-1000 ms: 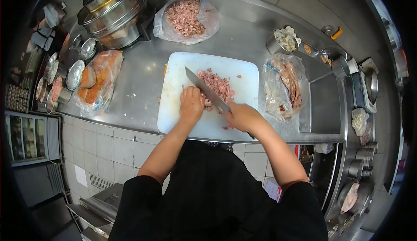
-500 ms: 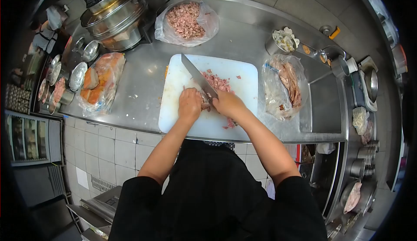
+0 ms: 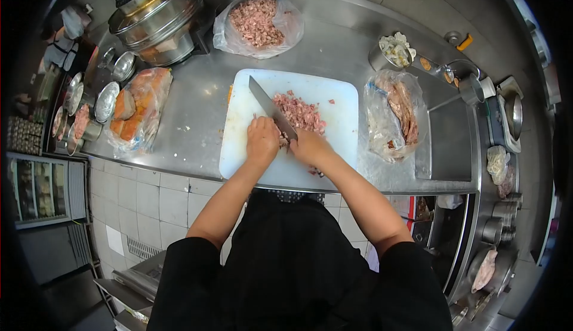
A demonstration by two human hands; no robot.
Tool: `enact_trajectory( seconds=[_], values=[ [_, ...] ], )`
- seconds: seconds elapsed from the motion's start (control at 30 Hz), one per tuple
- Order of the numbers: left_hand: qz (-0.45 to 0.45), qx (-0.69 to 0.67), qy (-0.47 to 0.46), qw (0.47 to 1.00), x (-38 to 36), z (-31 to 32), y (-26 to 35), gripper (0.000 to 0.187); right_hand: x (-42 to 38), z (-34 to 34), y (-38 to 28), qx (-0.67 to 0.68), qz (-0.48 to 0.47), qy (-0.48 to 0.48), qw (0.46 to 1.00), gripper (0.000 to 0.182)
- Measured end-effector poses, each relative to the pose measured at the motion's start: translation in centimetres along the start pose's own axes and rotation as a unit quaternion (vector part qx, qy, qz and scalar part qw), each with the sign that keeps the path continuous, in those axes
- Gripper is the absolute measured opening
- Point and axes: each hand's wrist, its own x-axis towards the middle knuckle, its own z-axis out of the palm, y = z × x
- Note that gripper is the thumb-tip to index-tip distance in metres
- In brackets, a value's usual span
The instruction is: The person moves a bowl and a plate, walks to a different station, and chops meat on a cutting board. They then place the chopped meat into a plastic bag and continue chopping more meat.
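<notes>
My right hand (image 3: 310, 149) is closed around the handle of a large knife (image 3: 270, 107), whose blade points up and left across the white cutting board (image 3: 239, 146). Beside the blade, on its left, my left hand (image 3: 262, 140) is curled down on meat, most of which its fingers hide. Chopped pink meat (image 3: 301, 113) lies in a pile to the right of the blade, with a few bits near the board's lower edge.
A bag of diced meat (image 3: 256, 24) lies behind the board. To the left are a bag of orange-brown blocks (image 3: 140, 110), metal bowls (image 3: 108, 104) and a steel appliance (image 3: 158, 27). Bagged meat (image 3: 401, 113), a pot (image 3: 391, 55) and a sink (image 3: 450, 146) are at right. A person (image 3: 62, 48) stands far left.
The chopped pile to the right of the blade looks larger and more spread out. The less-covered meat between my hands shows less now. Both hands and the knife have barely shifted.
</notes>
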Motion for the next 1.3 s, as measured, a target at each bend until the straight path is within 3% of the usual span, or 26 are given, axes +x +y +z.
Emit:
enact_trajectory(
  seconds=[0.1,0.17,0.27,0.3,0.37,0.5,0.6,0.7,0.77,0.8,0.87,0.9,0.97,1.1,1.17,1.3],
  values=[
    [-0.018,-0.024,-0.004,1.000,-0.4,-0.8,-0.6,0.011,-1.0,-3.4,-1.4,-0.041,-0.010,-0.028,0.999,0.032],
    [-0.038,-0.035,-0.015,0.999,-0.4,-1.1,-0.3,0.010,-3.8,-7.5,-3.9,0.011,0.085,-0.150,0.985,0.034],
    [-0.021,-0.006,-0.013,1.000,-0.4,-1.3,0.2,0.011,-5.5,-5.2,-1.9,-0.061,0.078,-0.175,0.980,0.037],
    [-0.016,-0.001,-0.014,1.000,-0.4,-1.3,0.3,0.011,-4.8,-3.4,-1.2,-0.058,0.081,-0.178,0.979,0.037],
    [-0.011,0.003,-0.014,1.000,-0.5,-1.2,0.4,0.012,-3.0,0.5,-0.5,0.013,0.036,-0.028,0.999,0.031],
    [-0.002,-0.019,-0.005,1.000,-0.3,-0.9,-0.1,0.010,0.6,-1.0,-1.4,0.002,-0.004,-0.013,1.000,0.037],
    [-0.010,-0.030,0.015,0.999,-1.1,-1.5,-1.0,0.010,-0.5,-3.9,-2.4,-0.016,0.020,-0.082,0.996,0.034],
    [-0.006,-0.009,0.007,1.000,-1.1,-1.8,-0.6,0.011,-4.3,-6.0,-3.0,0.054,0.103,-0.156,0.981,0.028],
    [0.000,0.004,-0.008,1.000,-1.0,-2.0,-0.4,0.011,-5.0,-2.7,-0.6,-0.060,0.004,-0.084,0.995,0.027],
    [0.005,-0.003,-0.005,1.000,-1.0,-2.0,-0.3,0.011,-4.0,-0.9,0.3,-0.058,0.005,-0.086,0.995,0.027],
    [0.011,-0.007,-0.002,1.000,-1.0,-2.0,-0.3,0.010,-1.7,2.5,0.9,-0.051,-0.038,0.025,0.998,0.028],
    [0.013,-0.010,-0.008,1.000,-1.0,-2.0,-0.4,0.011,-0.7,2.5,0.5,-0.049,-0.040,0.027,0.998,0.028],
    [0.029,-0.013,-0.008,0.999,-0.7,-2.1,-0.6,0.011,1.2,1.2,-0.4,0.009,-0.031,0.002,0.999,0.026],
    [-0.002,-0.043,-0.001,0.999,-1.5,-2.4,-1.2,0.011,-1.6,-3.6,-2.7,-0.008,-0.008,-0.039,0.999,0.025],
    [-0.008,-0.044,-0.001,0.999,-1.5,-2.5,-1.0,0.011,-4.1,-6.0,-3.7,0.005,0.072,-0.141,0.987,0.031],
    [-0.003,-0.012,-0.025,1.000,-1.6,-2.4,-0.6,0.011,-3.9,-1.7,-2.1,-0.019,0.070,-0.159,0.985,0.031]
  ],
)
